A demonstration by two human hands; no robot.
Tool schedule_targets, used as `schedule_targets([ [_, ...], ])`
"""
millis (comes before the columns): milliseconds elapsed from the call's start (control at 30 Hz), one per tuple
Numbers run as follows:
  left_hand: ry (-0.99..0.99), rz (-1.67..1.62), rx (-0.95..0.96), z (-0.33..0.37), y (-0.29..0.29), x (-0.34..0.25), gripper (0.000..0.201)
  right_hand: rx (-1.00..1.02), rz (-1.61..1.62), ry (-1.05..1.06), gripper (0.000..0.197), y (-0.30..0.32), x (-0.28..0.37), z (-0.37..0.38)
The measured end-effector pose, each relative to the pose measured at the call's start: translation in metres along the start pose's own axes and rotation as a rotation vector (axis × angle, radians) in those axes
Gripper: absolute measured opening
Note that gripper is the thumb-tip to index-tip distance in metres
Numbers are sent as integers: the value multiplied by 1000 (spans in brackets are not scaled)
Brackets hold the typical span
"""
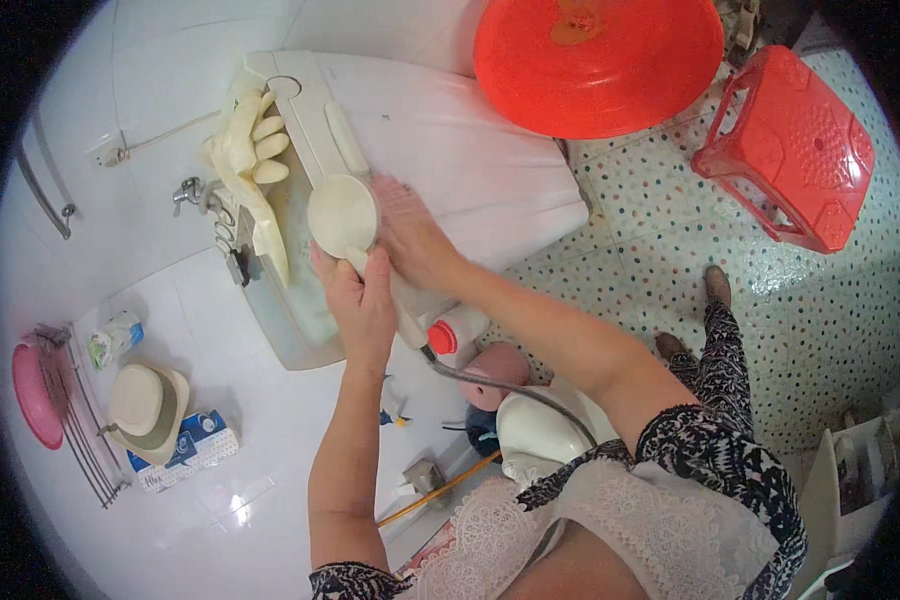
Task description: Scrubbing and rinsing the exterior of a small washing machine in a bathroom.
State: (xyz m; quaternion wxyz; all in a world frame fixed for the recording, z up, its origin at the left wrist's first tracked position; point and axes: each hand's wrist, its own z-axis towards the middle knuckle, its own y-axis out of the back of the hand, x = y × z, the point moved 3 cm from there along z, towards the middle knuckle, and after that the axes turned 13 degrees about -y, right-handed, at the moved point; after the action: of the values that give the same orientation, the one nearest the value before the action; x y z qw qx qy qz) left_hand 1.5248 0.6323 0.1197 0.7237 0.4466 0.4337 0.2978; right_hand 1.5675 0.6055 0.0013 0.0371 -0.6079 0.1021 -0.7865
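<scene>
A cream hand-held shower head [342, 214] with a round face is held up in front of me. My left hand [358, 310] is closed around its neck, with the thumb lying along the handle. A flexible grey hose [470, 378] runs from the handle's end back toward my body. Just behind and to the right of the shower head is my right hand [410, 232], its fingers smeared by motion and partly hidden. Below both hands sits a pale tub [310, 325] with cloudy water in it. Cream rubber gloves [242, 160] hang over its far left rim.
A wall tap [188, 192] stands left of the tub. Pinkish-white cloth [450, 130] covers the surface beyond. At the far right are a large red basin [640, 90] and a red stool [820, 150]. Nearer are a red-capped bottle [462, 325], a pink bin [500, 372] and a toilet [545, 430].
</scene>
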Motion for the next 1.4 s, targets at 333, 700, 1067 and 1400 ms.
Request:
schedule_targets([
  [333,-3,91,66,33,-18,-9,27,32,-151,-160,55,30,-7,35],
  [700,-127,248,146,55,-33,-5,31,82,-231,-187,58,51,-9,49],
  [1067,-60,299,240,74,-40,-1,26,117,-547,-136,54,38,-55,95],
  [1400,-9,271,276,74,-36,27,32,172,-325,-118,52,25,-85,134],
])
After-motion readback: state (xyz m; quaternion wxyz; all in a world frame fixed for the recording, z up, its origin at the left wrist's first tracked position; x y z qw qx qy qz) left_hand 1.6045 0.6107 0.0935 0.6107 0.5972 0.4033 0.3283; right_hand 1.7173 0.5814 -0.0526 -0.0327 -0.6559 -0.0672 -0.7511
